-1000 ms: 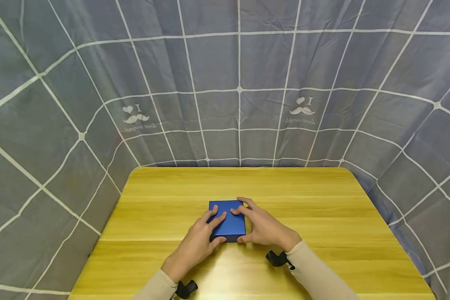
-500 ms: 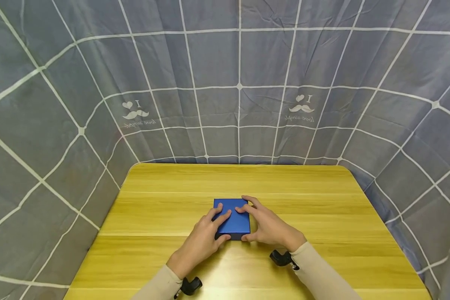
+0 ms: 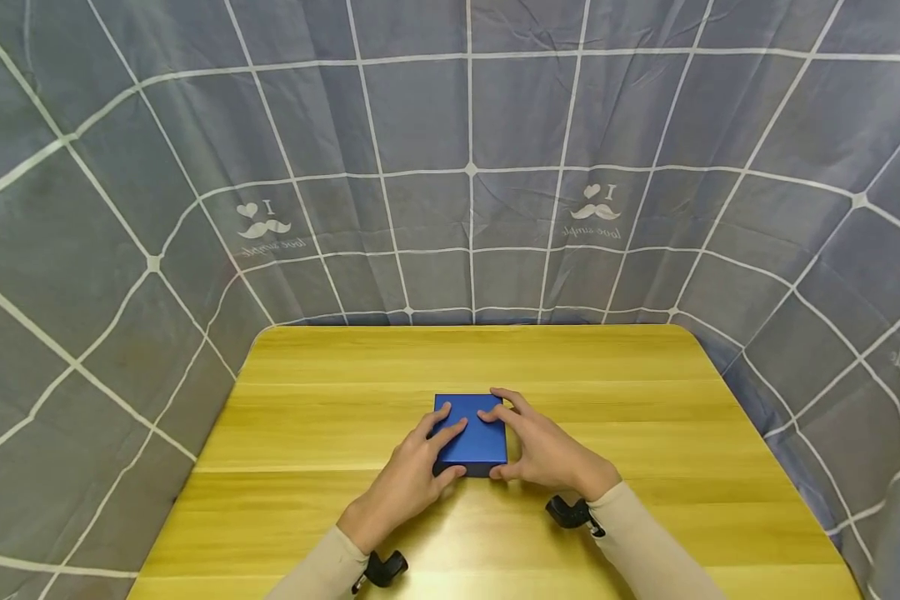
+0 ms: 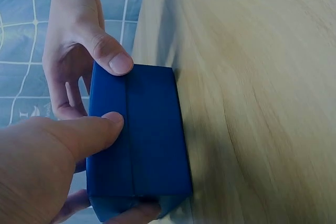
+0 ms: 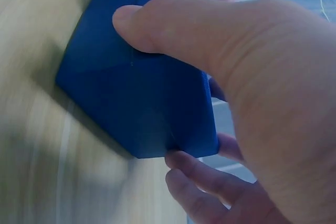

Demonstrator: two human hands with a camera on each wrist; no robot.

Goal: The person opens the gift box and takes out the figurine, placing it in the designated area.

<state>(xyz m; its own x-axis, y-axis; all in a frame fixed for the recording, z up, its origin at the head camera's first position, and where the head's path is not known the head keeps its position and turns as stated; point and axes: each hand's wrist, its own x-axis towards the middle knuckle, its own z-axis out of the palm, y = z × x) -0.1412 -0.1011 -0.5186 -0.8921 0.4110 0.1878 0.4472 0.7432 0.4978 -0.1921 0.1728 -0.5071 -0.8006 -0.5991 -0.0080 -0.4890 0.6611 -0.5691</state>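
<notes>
The box (image 3: 474,446) sits just below the centre of the head view, right of middle, and seems to rest on the table (image 3: 330,367). As far as I can judge, only the hold is done: both hands are on the box, and it looks closed. A fine seam (image 4: 130,153) runs along its front with no gap showing, so any opening is not yet done. Whether opening or moving the box is what is left, I cannot tell.

The left hand (image 3: 405,479) grips from the lower left: two fingers lie spread on the top, the thumb (image 4: 107,128) presses the front near the seam, and another fingertip touches the left end. The right hand (image 3: 547,454) grips from the right. Its forefinger bends onto the top, the next finger reaches the far right corner, and its thumb (image 5: 137,24) presses the front, a little apart from the other. Lower in the right wrist view, more fingertips come close to the right end; whether all of them touch I cannot tell.
</notes>
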